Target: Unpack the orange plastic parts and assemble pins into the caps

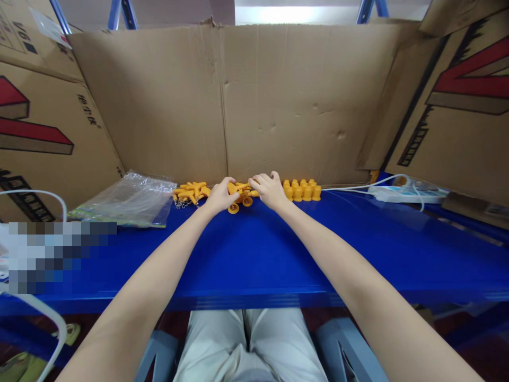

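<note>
My left hand is at the back of the blue table, its thumb and fingers closed on an orange plastic piece. Close to its right, my right hand has thumb and forefinger curled together on another small orange piece, mostly hidden by the fingers. In front of and between the hands lie round, cup-ended orange parts. Left of my left hand is a heap of branching orange pieces with small metal chains. Beside my right hand, orange peg-like pieces stand upright in rows.
A tall cardboard panel closes off the back of the blue table. Clear plastic bags lie at left. A white power strip with cables is at right. Large cartons flank both sides.
</note>
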Available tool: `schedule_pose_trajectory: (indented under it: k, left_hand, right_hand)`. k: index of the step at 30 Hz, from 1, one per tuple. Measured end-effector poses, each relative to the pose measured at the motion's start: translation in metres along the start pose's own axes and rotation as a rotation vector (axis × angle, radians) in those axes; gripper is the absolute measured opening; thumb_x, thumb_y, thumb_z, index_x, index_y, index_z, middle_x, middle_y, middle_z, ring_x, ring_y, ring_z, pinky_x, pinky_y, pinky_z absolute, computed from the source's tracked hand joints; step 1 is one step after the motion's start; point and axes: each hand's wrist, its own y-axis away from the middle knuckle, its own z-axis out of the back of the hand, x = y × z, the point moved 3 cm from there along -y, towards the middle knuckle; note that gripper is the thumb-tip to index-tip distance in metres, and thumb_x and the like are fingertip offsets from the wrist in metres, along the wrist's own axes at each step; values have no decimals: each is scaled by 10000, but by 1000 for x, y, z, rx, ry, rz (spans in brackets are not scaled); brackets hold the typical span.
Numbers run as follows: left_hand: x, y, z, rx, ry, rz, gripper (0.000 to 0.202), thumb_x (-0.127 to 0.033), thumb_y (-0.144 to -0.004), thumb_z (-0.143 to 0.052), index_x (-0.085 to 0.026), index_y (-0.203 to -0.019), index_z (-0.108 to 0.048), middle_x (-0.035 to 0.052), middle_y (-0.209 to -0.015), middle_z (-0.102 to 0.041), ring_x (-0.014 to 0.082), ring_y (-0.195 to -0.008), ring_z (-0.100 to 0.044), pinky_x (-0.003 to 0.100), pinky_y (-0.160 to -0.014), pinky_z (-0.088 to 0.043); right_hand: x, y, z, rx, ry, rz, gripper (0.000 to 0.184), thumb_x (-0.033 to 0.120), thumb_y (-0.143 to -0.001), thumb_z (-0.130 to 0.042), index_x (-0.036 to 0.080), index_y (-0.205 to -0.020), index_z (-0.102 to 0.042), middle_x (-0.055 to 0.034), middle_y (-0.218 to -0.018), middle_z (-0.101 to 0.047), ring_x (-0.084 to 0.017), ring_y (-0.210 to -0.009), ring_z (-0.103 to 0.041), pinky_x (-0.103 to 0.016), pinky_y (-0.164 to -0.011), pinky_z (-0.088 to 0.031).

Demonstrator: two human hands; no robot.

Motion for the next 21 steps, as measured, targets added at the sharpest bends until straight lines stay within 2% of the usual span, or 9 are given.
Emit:
schedule_pose_trajectory:
  k: [5,7,10,14,17,21]
  left_hand:
    - [5,0,-7,260,311,203,336,-248,-787,-535,-142,-1105,-549,-9,-601,-569,92,-439,-430,244,-472,-364]
    - [6,1,-8,314,353,238,300,-269,-797,-523,-143,-1065,-571,2,-601,-579,89,-414,-415,248,-449,-356]
    - [6,2,-2,239,197,204,265,-314,-777,-550,-155,-984,-598,44,-683,-629,140,-528,-536,274,-516,-408]
    - [2,5,7,71,-179,63,397,-351,-705,-620,-194,-1064,-557,89,-864,-677,258,-808,-638,335,-690,-450]
    - [1,8,10,59,-304,36,448,-371,-712,-605,-226,-1126,-512,89,-909,-684,286,-862,-646,348,-724,-444]
    - [4,8,9,81,-300,51,455,-366,-712,-598,-234,-1136,-499,78,-906,-684,267,-850,-647,325,-706,-438]
  right_hand:
    - [0,2,0,2,17,49,318,119,-949,-328,197,-1139,-571,-105,-1103,-619,-234,-1005,-494,-409,-859,-214]
    - [1,2,-1,6,18,62,313,123,-950,-326,191,-1132,-571,-108,-1106,-614,-233,-1003,-497,-408,-866,-216]
    - [4,2,-4,67,23,93,285,136,-948,-329,159,-1085,-578,-112,-1060,-621,-228,-940,-510,-394,-863,-231]
    - [11,2,-7,167,11,117,269,163,-945,-347,111,-1107,-556,-118,-992,-624,-233,-889,-515,-370,-835,-250]
    - [14,2,-8,183,-15,106,308,125,-924,-361,93,-1194,-506,-129,-1033,-615,-236,-912,-513,-361,-825,-250]
    - [15,2,-9,211,-43,81,302,109,-907,-387,92,-1181,-513,-129,-1037,-611,-235,-921,-514,-354,-818,-244]
